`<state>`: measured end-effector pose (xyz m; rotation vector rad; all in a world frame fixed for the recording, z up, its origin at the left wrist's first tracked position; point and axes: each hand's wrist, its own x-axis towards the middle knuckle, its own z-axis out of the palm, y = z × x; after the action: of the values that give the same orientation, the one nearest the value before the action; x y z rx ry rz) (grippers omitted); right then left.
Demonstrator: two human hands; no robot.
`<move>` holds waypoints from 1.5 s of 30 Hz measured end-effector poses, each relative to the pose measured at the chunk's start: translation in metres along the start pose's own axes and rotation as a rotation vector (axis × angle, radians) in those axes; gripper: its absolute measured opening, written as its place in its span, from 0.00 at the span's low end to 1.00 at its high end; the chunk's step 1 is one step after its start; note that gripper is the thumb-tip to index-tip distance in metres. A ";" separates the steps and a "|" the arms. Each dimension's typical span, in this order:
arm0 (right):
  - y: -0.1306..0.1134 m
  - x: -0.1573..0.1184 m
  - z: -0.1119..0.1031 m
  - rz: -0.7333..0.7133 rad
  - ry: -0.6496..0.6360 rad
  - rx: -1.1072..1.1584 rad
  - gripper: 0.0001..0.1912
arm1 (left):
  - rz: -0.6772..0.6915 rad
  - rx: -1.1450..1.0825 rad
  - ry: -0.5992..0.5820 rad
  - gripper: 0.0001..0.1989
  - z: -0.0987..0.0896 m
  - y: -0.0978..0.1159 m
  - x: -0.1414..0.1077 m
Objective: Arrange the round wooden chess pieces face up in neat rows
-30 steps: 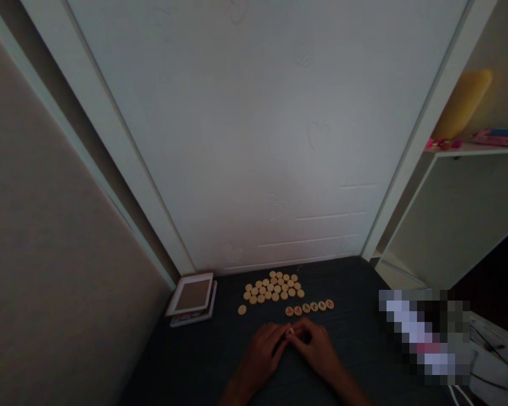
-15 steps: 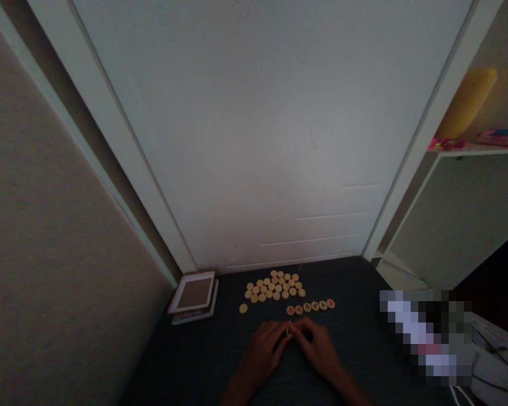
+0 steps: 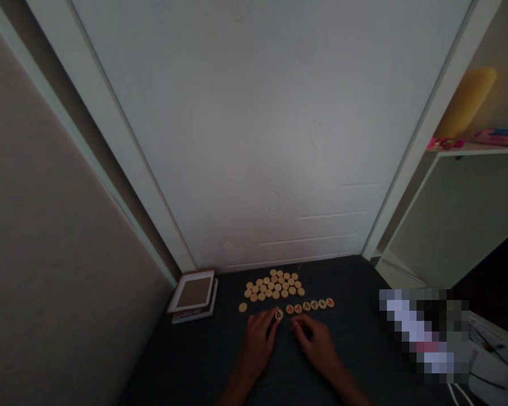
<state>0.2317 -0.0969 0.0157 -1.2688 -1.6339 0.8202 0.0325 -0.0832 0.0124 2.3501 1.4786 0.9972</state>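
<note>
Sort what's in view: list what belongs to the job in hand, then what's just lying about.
Belongs:
marked piece at the left hand
row of six marked pieces
cluster of plain-faced pieces
lone plain piece

Apparently just lying about:
stack at left
yellow object
pink things

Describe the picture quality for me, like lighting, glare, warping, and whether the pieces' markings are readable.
Head view: dim overall, white panel brightest, no harsh glare; head view: the panel's sides splay toward the top; head view: the row of round pieces shows red and black markings, too small to read surely; head view: a pixelated patch masks part of the right.
</note>
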 end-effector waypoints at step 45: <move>0.012 -0.006 0.011 -0.304 0.106 -0.758 0.25 | -0.083 -0.008 -0.015 0.15 0.009 -0.005 0.003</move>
<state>0.2270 -0.0999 -0.0003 -1.4635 -2.0652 -0.0829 0.0354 -0.0766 0.0049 2.2655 1.5494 0.9622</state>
